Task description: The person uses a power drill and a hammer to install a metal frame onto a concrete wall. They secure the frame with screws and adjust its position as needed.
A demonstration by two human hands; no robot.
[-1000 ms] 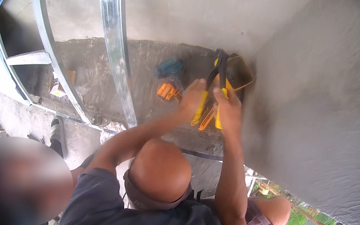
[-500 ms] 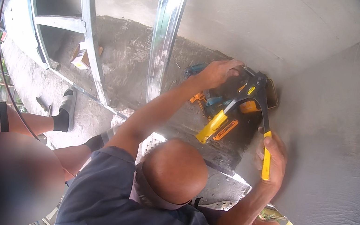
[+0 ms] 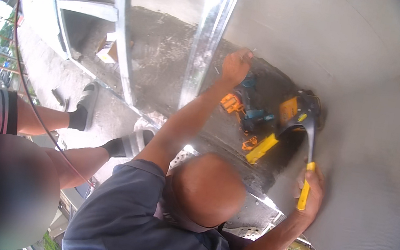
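My right hand (image 3: 311,187) is closed around one yellow grip of a long-handled hand riveter (image 3: 309,122). Its other yellow-gripped handle (image 3: 261,149) spreads away to the left, so the two handles stand apart. The riveter's dark head lies over a dark tool holder (image 3: 316,101). My left hand (image 3: 235,68) is raised farther left, near the wall's foot, with fingers pinched together. A tiny pale tip shows at the fingertips, too small to name. Below that hand lie a teal-and-black power tool (image 3: 256,115) and an orange tool (image 3: 234,103).
Metal studs (image 3: 209,37) rise at the left and middle. A rough plastered wall (image 3: 381,169) stands close on the right. A small box (image 3: 108,47) sits behind the frame. Another person's legs (image 3: 43,121) and a dark red cable (image 3: 31,98) are at left.
My left hand has drawn away from the riveter's nose, upward and left. The riveter has swung down and right in my right hand. The whole view has shifted slightly.
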